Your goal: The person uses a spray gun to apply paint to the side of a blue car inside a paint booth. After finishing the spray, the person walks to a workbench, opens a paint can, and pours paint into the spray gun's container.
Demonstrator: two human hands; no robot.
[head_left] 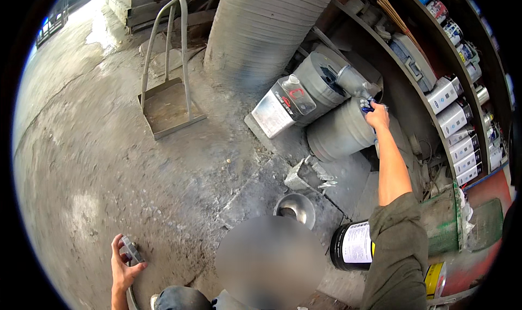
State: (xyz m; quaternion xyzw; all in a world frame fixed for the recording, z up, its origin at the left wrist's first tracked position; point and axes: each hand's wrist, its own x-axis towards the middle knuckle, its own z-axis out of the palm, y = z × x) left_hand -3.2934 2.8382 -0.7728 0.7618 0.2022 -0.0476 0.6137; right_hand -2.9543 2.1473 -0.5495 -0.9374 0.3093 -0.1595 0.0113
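Note:
My right hand (pixel 376 117) is stretched out over the drums, its fingers wrapped round the blue handle of a spray gun (pixel 370 101). The gun's dull grey cup (pixel 350 80) tilts to the left beside the dark open top of a grey drum (pixel 321 77). A second grey drum (pixel 340 130) is just below the gun. Low at the left, my left hand (pixel 124 269) grips a small grey boxy piece (pixel 131 249) between thumb and fingers. What that piece is cannot be made out; a dark hose or cable runs below the hand.
A square metal can (pixel 283 106) stands beside the drums. Nearer are an open square tin (pixel 307 177), a metal bowl (pixel 294 209) and a black bucket (pixel 348 246). A long-handled dustpan (pixel 168 106) rests on the floor. Shelves (pixel 429 16) with cans line the right. A blurred patch hides the lower middle.

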